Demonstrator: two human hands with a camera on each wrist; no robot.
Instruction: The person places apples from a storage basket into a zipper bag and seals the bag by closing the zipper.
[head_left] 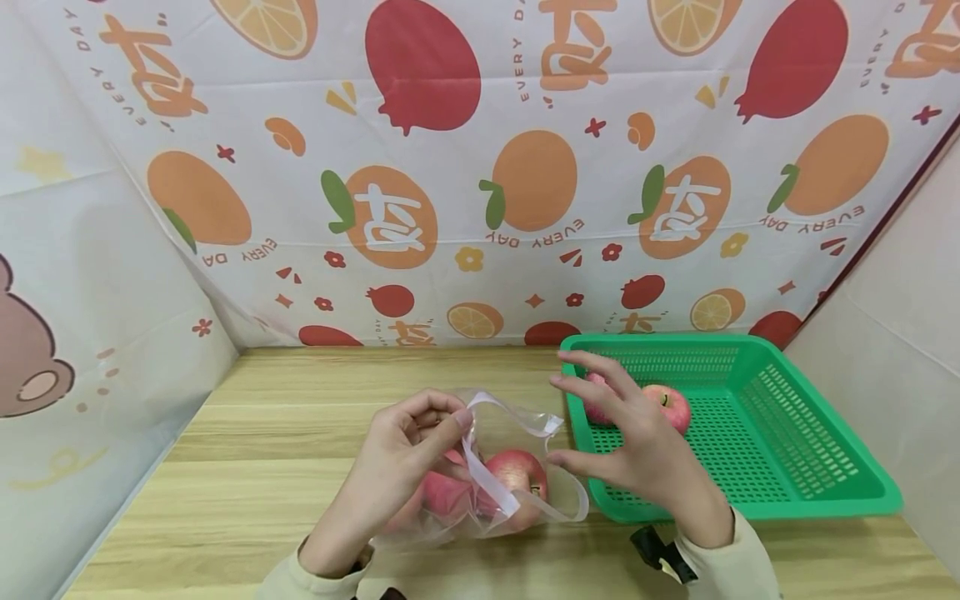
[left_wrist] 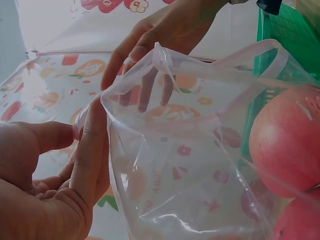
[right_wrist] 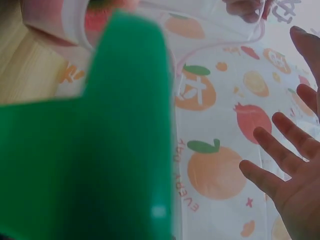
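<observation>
A clear plastic bag (head_left: 450, 525) with pale pink trim and handles lies on the table with red apples (head_left: 517, 471) inside. My left hand (head_left: 408, 458) pinches the bag's trimmed edge between thumb and fingers; the left wrist view shows the same edge between the thumb and fingers (left_wrist: 89, 145). My right hand (head_left: 637, 429) is spread over the left rim of the green basket (head_left: 757, 508), thumb near the bag's handle, with nothing in its fingers. Two more apples sit in the basket; one apple (head_left: 670, 406) is beside the right hand, the other (head_left: 597, 400) partly behind its fingers.
The basket stands at the right of the wooden table (head_left: 225, 467). A fruit-printed cloth (head_left: 465, 192) hangs at the back, with pale side walls to the left and right. In the right wrist view the basket's green rim (right_wrist: 130, 125) fills the near left.
</observation>
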